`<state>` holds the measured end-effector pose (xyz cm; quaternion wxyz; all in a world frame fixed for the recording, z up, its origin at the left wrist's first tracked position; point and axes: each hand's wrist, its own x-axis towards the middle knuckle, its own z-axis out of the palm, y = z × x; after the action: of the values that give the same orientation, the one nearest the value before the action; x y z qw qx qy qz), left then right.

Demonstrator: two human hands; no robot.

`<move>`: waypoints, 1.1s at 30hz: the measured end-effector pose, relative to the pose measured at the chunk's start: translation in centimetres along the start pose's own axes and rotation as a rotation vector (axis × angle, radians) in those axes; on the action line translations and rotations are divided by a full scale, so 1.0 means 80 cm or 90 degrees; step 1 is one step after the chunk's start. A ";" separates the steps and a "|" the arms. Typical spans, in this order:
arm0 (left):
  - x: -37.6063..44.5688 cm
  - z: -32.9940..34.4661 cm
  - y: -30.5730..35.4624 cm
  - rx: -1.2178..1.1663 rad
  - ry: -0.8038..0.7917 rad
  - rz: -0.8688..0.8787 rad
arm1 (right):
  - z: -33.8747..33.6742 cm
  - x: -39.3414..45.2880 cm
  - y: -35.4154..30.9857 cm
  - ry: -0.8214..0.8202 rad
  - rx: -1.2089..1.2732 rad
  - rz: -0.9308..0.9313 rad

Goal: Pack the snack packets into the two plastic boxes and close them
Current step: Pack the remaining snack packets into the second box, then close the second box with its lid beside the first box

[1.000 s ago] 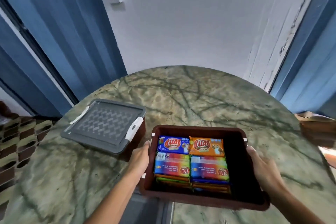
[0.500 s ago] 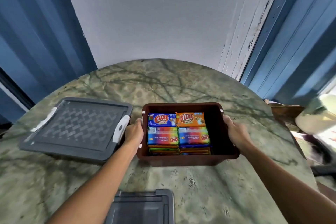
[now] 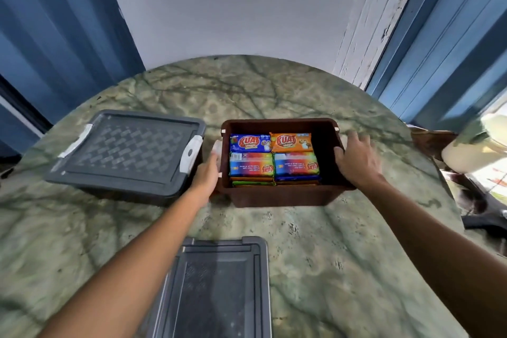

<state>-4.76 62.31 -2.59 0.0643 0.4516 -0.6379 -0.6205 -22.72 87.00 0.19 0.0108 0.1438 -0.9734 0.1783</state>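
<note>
1 loose grey lid [image 3: 216, 288] lies nearest, ready to seat squarely on the open brown box [image 3: 279, 195] beyond it. Left hand [image 3: 205, 175] presses that box's left wall; right hand [image 3: 354, 162] hovers spread over its right rim. Inside sit snack packets [image 3: 274, 159]. Left of it, the lidded box [image 3: 129, 153] is closed.
</note>
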 end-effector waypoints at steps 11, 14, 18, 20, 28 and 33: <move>-0.158 -0.148 -0.170 0.060 0.053 -0.082 | 0.021 -0.176 -0.108 -0.072 0.114 -0.572; -0.205 -0.172 -0.188 -0.001 0.158 -0.101 | 0.047 -0.187 -0.154 -0.143 0.098 -0.665; -0.284 -0.178 -0.219 -0.051 0.283 -0.112 | 0.068 -0.214 -0.209 -0.210 0.126 -0.758; -0.324 -0.162 -0.237 -0.078 0.329 -0.115 | 0.070 -0.226 -0.226 -0.237 0.157 -0.762; -0.421 -0.085 -0.255 -0.070 0.485 -0.139 | 0.058 -0.226 -0.224 -0.294 0.223 -0.822; -0.422 -0.033 -0.260 -0.085 0.530 -0.159 | 0.081 -0.217 -0.203 -0.314 0.159 -0.828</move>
<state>26.96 86.23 -3.57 0.2693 0.7318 -0.4565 -0.4284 -1.25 74.97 -1.55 -0.1223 0.7326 -0.6364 0.2084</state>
